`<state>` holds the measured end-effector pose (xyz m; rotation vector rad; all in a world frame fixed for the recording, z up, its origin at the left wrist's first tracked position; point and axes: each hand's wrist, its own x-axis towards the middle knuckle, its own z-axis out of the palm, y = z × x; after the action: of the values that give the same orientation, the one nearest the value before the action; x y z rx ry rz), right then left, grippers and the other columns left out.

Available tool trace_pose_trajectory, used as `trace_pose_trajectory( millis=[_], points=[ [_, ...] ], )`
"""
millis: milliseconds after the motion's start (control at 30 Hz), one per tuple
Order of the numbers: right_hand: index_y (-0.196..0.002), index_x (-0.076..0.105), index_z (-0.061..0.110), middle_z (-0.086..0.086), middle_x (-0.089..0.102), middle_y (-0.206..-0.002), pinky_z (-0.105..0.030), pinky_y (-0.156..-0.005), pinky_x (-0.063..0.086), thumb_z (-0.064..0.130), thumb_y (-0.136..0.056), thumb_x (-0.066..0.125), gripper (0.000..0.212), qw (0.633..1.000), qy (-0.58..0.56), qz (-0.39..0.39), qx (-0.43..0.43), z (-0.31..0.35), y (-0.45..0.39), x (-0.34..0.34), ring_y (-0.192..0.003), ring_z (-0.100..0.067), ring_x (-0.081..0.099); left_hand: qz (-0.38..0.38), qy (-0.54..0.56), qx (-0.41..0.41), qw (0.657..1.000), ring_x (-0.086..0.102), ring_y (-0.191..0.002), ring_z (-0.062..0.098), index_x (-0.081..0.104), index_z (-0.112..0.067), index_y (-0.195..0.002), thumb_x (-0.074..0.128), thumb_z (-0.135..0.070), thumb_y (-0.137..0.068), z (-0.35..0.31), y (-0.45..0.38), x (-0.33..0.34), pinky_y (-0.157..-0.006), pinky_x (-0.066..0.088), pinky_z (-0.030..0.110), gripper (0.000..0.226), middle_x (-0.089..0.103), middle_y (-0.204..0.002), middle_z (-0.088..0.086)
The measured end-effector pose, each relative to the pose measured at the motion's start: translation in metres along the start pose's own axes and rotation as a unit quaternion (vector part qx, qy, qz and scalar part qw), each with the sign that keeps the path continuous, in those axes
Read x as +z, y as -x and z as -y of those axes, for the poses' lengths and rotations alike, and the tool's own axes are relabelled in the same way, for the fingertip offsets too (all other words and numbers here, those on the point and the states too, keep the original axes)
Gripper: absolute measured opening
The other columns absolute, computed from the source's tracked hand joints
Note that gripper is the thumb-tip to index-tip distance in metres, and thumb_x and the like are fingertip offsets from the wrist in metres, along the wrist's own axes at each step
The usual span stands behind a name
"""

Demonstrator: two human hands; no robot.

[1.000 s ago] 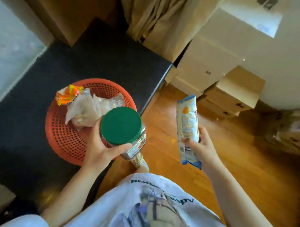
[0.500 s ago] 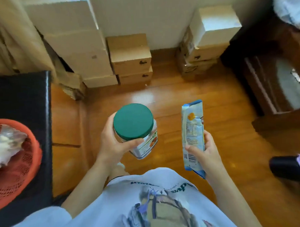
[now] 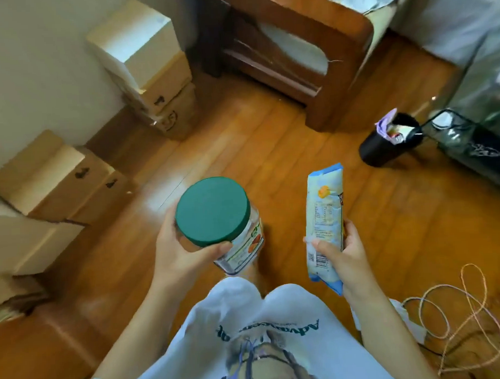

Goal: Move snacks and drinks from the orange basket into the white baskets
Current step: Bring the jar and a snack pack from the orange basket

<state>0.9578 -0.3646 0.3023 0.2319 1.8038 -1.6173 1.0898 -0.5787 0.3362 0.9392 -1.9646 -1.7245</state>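
Green-lidded jar point(image 3: 216, 219) gripped in our left hand point(image 3: 177, 254), snack packet point(image 3: 325, 223) in our right hand point(image 3: 344, 257); we should carry both level.

Both forearms reach forward, bare. The left hand point(image 3: 177, 254) grips a jar point(image 3: 230, 232) from the side, thumb in front. The right hand point(image 3: 342, 257) pinches a snack packet point(image 3: 325, 215) upright.

Ahead of you the wooden floor point(image 3: 241, 138) lies open. Cardboard boxes point(image 3: 151, 65) line the left wall, a wooden chair point(image 3: 309, 45) blocks straight on, and a black bin point(image 3: 383, 147) and loose cord point(image 3: 460, 309) crowd your right.
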Motion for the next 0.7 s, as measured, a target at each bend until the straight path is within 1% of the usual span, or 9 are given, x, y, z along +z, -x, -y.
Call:
trace_pose_trajectory(
  millis=[100, 200, 267, 333, 433, 500, 600, 667, 700],
  points=[
    [-0.134, 0.036, 0.020, -0.007, 0.063, -0.115, -0.031, -0.070, 0.057, 0.006, -0.078, 0.067, 0.066, 0.998, -0.036, -0.044, 0.006, 0.013, -0.024, -0.022, -0.098, -0.020, 0.065, 0.037, -0.003, -0.001, 0.999, 0.054, -0.104, -0.013, 0.049, -0.044, -0.110, 0.073, -0.079, -0.027, -0.012, -0.041, 0.033, -0.084, 0.048, 0.017, 0.094, 0.059, -0.104, -0.037],
    [-0.129, 0.039, 0.025, -0.001, 0.063, -0.111, -0.029, -0.067, 0.056, 0.005, -0.078, 0.067, 0.062, 0.996, -0.051, -0.077, -0.001, 0.038, -0.055, -0.039, -0.097, -0.017, 0.064, 0.076, 0.006, -0.010, 0.997, 0.055, -0.110, -0.001, 0.050, -0.040, -0.111, 0.076, -0.076, -0.026, -0.025, -0.089, 0.071, -0.092, 0.049, 0.033, 0.097, 0.061, -0.108, -0.025],
    [-0.128, 0.039, 0.025, 0.002, 0.062, -0.111, -0.027, -0.067, 0.056, 0.006, -0.078, 0.067, 0.060, 0.994, -0.057, -0.096, -0.006, 0.060, -0.077, -0.051, -0.096, -0.014, 0.064, 0.108, 0.012, -0.011, 0.994, 0.056, -0.112, 0.006, 0.049, -0.040, -0.112, 0.081, -0.064, -0.027, -0.037, -0.121, 0.099, -0.095, 0.049, 0.039, 0.094, 0.060, -0.112, -0.018],
    [-0.127, 0.041, 0.026, 0.007, 0.063, -0.108, -0.023, -0.063, 0.056, 0.008, -0.078, 0.068, 0.059, 0.991, -0.064, -0.115, -0.012, 0.082, -0.094, -0.064, -0.092, -0.009, 0.066, 0.133, 0.019, -0.009, 0.991, 0.057, -0.112, 0.008, 0.049, -0.036, -0.115, 0.081, -0.050, -0.032, -0.052, -0.151, 0.126, -0.096, 0.049, 0.042, 0.090, 0.060, -0.114, -0.013],
    [-0.124, 0.042, 0.029, 0.009, 0.063, -0.108, -0.020, -0.060, 0.055, 0.009, -0.076, 0.070, 0.059, 0.987, -0.081, -0.141, -0.021, 0.109, -0.119, -0.086, -0.091, -0.008, 0.066, 0.182, 0.024, -0.006, 0.983, 0.056, -0.116, 0.015, 0.050, -0.033, -0.117, 0.083, -0.063, -0.029, -0.075, -0.193, 0.165, -0.094, 0.050, 0.042, 0.099, 0.059, -0.119, -0.004],
    [-0.124, 0.042, 0.029, 0.007, 0.063, -0.108, -0.020, -0.060, 0.056, 0.008, -0.076, 0.070, 0.059, 0.981, -0.099, -0.165, -0.029, 0.122, -0.134, -0.102, -0.094, -0.010, 0.065, 0.222, 0.014, 0.004, 0.975, 0.055, -0.117, 0.018, 0.050, -0.035, -0.116, 0.085, -0.060, -0.031, -0.088, -0.216, 0.194, -0.096, 0.049, 0.047, 0.096, 0.057, -0.122, 0.000],
    [-0.127, 0.041, 0.026, 0.006, 0.064, -0.107, -0.020, -0.060, 0.055, 0.005, -0.076, 0.069, 0.061, 0.970, -0.128, -0.205, -0.032, 0.131, -0.147, -0.129, -0.092, -0.009, 0.066, 0.279, -0.015, 0.028, 0.960, 0.053, -0.118, 0.018, 0.046, -0.031, -0.119, 0.084, -0.039, -0.035, -0.104, -0.239, 0.242, -0.100, 0.046, 0.051, 0.093, 0.055, -0.123, -0.002],
    [-0.127, 0.040, 0.027, 0.008, 0.063, -0.105, -0.019, -0.059, 0.055, 0.005, -0.076, 0.069, 0.063, 0.962, -0.144, -0.232, -0.029, 0.133, -0.152, -0.151, -0.086, -0.005, 0.066, 0.315, -0.034, 0.034, 0.948, 0.053, -0.117, 0.019, 0.045, -0.028, -0.121, 0.084, -0.040, -0.035, -0.112, -0.248, 0.275, -0.100, 0.046, 0.051, 0.095, 0.055, -0.122, -0.002],
    [-0.128, 0.040, 0.027, 0.009, 0.063, -0.104, -0.019, -0.059, 0.055, 0.005, -0.076, 0.069, 0.063, 0.958, -0.151, -0.243, -0.026, 0.134, -0.154, -0.163, -0.085, -0.005, 0.066, 0.331, -0.040, 0.036, 0.942, 0.053, -0.116, 0.019, 0.045, -0.028, -0.121, 0.086, -0.045, -0.032, -0.116, -0.251, 0.291, -0.099, 0.046, 0.050, 0.098, 0.055, -0.121, -0.003]
  ],
)
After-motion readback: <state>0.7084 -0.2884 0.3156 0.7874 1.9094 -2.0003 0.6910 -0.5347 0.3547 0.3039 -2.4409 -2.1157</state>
